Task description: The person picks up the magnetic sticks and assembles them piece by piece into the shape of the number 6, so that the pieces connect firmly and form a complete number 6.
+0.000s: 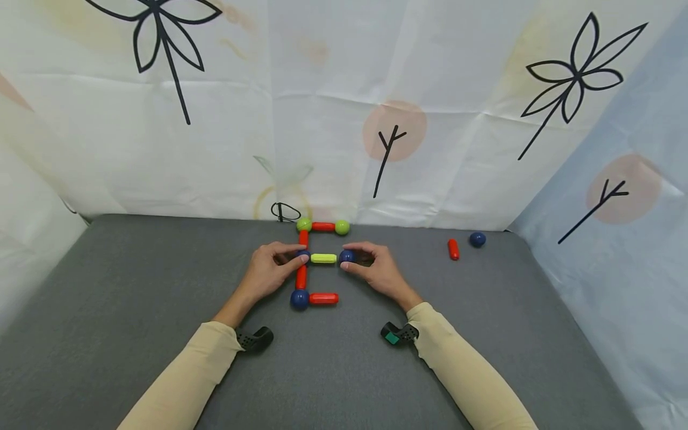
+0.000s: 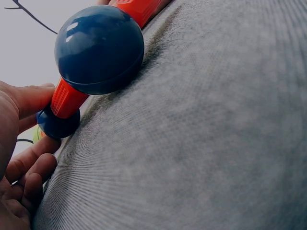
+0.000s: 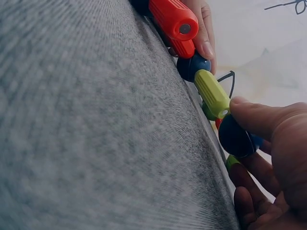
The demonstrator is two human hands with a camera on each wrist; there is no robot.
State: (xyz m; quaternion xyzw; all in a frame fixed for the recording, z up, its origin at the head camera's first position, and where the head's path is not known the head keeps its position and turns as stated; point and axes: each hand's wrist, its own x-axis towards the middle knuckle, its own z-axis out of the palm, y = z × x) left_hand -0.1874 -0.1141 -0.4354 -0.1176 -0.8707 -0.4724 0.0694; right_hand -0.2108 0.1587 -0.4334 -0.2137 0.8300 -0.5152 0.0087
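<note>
My left hand (image 1: 270, 263) pinches a blue ball (image 2: 57, 125) between thumb and fingers, midway along a column of two red rods (image 1: 301, 278). From that ball a yellow-green magnetic rod (image 1: 323, 258) points right. At its far end my right hand (image 1: 378, 269) grips another blue ball (image 3: 234, 139), right at the rod's tip. The column ends in a larger-looking blue ball (image 1: 299, 300) at the near side, with a red rod (image 1: 323, 298) running right from it. On the far side a green ball (image 1: 304, 224) joins a red rod (image 1: 323, 227) and a second green ball (image 1: 341, 227).
A loose red rod (image 1: 454, 249) and a loose blue ball (image 1: 477, 239) lie at the back right of the grey table (image 1: 333, 382). A white printed cloth (image 1: 322, 161) hangs behind the table's far edge, close to the green balls.
</note>
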